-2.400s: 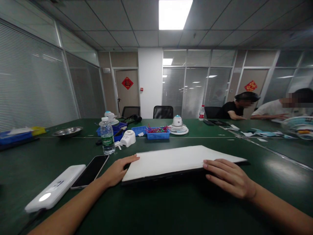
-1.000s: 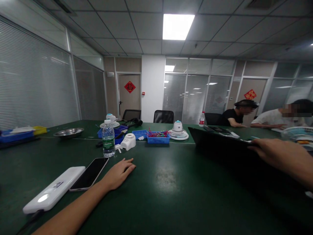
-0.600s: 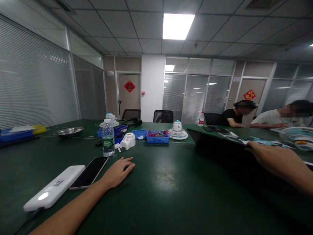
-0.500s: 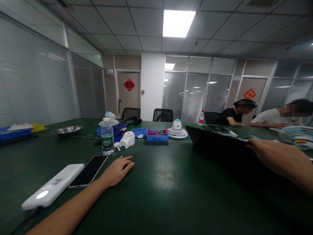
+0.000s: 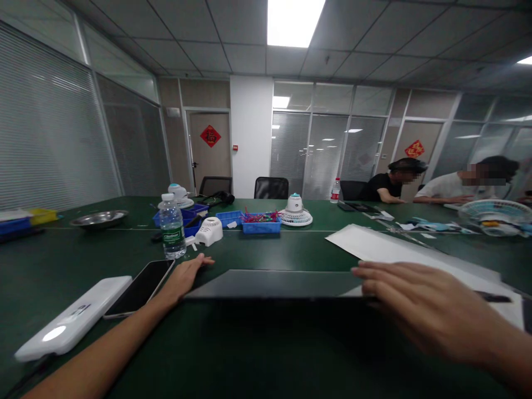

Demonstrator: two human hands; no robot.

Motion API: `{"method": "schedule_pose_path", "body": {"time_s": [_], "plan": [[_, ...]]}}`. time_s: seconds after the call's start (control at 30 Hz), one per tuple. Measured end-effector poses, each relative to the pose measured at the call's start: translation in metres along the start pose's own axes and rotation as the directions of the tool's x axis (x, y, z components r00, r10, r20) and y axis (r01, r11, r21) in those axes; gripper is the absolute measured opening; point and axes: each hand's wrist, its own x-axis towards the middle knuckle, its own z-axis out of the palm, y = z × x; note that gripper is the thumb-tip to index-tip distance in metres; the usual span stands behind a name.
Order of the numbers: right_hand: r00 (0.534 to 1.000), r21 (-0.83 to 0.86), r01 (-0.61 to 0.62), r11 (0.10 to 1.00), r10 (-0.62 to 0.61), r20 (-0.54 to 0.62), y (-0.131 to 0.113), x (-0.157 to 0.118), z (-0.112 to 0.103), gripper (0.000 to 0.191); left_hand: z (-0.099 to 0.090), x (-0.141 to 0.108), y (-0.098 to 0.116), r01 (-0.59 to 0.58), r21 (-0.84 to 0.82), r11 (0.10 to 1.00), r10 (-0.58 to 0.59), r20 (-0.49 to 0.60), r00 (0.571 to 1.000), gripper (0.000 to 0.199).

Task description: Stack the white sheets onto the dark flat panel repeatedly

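Nearest me, the person's bare right hand (image 5: 419, 305) lies over the right end of a flat, dark, glossy rectangular panel (image 5: 274, 284), fingers straight and pressed together; the thumb is hidden, so I can't tell whether it pinches the edge. The panel sits between both hands above the dark green worktop (image 5: 270, 252), its black edge toward the person. At its left corner the left hand (image 5: 189, 274) reaches forward with fingers loosely extended, near a slim phone with a black screen (image 5: 141, 289). Beside the phone is a white oblong plastic block with a glowing round spot (image 5: 75, 318), a black cable at its near end. On the right, large white sheets (image 5: 411, 257) lie spread beyond the right hand. Farther in stands a clear plastic bottle with a green label (image 5: 172, 233), just beside a white vented plastic housing (image 5: 210, 231). Past them, a blue plastic tray (image 5: 261, 228) holds a tangle of pinkish-red wires (image 5: 261, 216), next to a white, domed, fan-like piece (image 5: 295, 213); well to the left rests a shallow shiny metal dish (image 5: 100, 219). At the far right, two people sit at the worktop, one in a black top (image 5: 380, 185), one in white (image 5: 438, 184).
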Motion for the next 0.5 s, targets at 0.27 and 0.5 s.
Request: {"method": "schedule_pose_path", "body": {"time_s": [0.27, 0.5], "plan": [[0.961, 0.122, -0.104, 0.987, 0.068, 0.267, -0.093, 0.016, 0.066, 0.032, -0.011, -0.003, 0.001, 0.045, 0.276, 0.960, -0.033, -0.050, 0.998, 0.061], [0.852, 0.179, -0.425, 0.887, 0.325, 0.410, 0.010, 0.001, 0.106, 0.044, -0.009, -0.008, 0.004, -0.052, 0.399, 0.916, 0.019, 0.085, 0.996, 0.062]]}}
